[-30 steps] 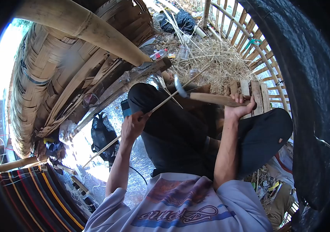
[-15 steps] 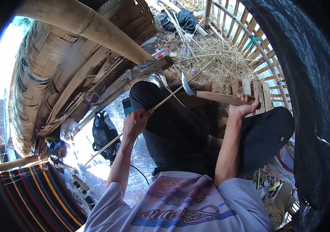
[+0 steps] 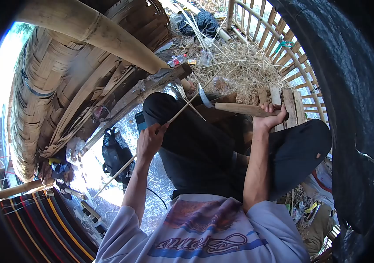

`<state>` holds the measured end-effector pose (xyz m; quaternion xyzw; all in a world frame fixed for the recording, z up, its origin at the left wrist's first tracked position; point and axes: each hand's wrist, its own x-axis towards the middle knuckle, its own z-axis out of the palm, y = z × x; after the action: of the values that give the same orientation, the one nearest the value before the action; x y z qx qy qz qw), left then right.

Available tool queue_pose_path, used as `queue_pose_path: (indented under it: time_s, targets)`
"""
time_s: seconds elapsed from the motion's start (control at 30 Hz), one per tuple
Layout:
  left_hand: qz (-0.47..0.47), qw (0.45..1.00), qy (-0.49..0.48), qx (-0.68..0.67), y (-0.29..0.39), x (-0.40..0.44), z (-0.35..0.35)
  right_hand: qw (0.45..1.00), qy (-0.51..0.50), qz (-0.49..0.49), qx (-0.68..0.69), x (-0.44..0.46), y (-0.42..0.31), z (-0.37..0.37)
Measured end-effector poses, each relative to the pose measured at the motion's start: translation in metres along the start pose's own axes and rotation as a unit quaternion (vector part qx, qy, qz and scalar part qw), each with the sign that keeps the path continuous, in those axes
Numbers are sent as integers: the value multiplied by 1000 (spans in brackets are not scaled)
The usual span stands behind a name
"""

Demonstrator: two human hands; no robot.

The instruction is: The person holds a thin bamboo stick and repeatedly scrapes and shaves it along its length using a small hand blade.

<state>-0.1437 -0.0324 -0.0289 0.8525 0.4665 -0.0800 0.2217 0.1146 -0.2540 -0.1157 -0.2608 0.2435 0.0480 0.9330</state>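
Note:
A long thin bamboo strip [image 3: 181,111] runs diagonally across my left knee, with one end low at the left and the other toward the straw. My left hand [image 3: 151,139] is closed around its middle, beside the knee. In my right hand [image 3: 271,117] is a curved-blade knife [image 3: 235,108], gripped near the rear of its long wooden handle above my right leg. The hooked metal blade points left and lies close to the strip; I cannot tell whether they touch.
Woven bamboo panels [image 3: 60,83] and a thick bamboo pole [image 3: 95,26] stand at the left. A black bag [image 3: 116,153] and a phone-like object [image 3: 141,122] lie by my left leg. Straw [image 3: 248,65] covers the ground ahead, near a slatted bamboo fence [image 3: 298,57]. Black sheeting [image 3: 349,109] hangs at the right.
The knife and my right hand have shifted slightly left. The far end of the bamboo strip has also swung a little left, while both grips stay the same.

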Motion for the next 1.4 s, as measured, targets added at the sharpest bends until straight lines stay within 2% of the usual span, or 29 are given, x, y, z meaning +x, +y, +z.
queue_pose_path:
  time_s: [0.17,0.3,0.37,0.43,0.47,0.5,0.57,0.63,0.73,0.77,0.83,0.87,0.9,1.0,1.03,1.1,1.13,1.17,1.23,1.3,1.4]
  targets:
    - [0,1000,6,18,2,-3,-1,994,72,-67,45,19,-8,-4]
    - [14,1000,17,-2,1,-1,3,1000,2,23,-12,5,8,-1]
    - [6,1000,11,-6,0,0,2,998,59,-37,-4,5,4,8]
    - [7,1000,21,14,1,-3,1,992,98,-34,78,-1,-4,16]
    - [7,1000,20,15,1,-4,0,995,59,-50,63,25,5,-14]
    - [13,999,26,24,2,-4,-1,995,60,-52,63,22,5,-12]
    - [22,999,32,30,5,-3,2,999,-11,41,-26,8,9,1]
    - [18,999,27,14,1,-1,4,999,4,44,-30,9,8,4]
    - [9,999,39,33,2,-3,4,989,99,-54,95,23,2,-12]
    - [10,999,38,33,2,-4,4,989,100,-55,94,22,5,-16]
    - [24,999,42,24,4,-4,4,999,12,51,8,13,14,-13]
    - [25,999,42,24,5,-3,5,997,6,67,-23,5,17,-6]
    - [25,999,35,16,4,-3,5,997,6,67,-22,6,14,-4]
    - [16,999,41,18,3,-4,3,993,88,-33,67,20,4,-7]
    - [16,998,49,22,4,-5,5,993,89,-33,67,19,7,-10]
    - [28,998,52,21,2,-3,7,1000,25,3,6,12,12,-12]
    - [37,997,57,20,2,-3,8,997,-9,68,26,7,14,-9]
    - [37,997,57,20,2,-3,8,997,-18,76,-12,2,19,-6]
    - [24,999,40,18,2,-2,6,998,5,66,-2,8,19,-7]
    - [13,999,43,22,1,-3,7,997,73,4,37,21,12,-16]
    - [14,999,47,15,1,-3,8,998,45,6,46,18,20,-25]
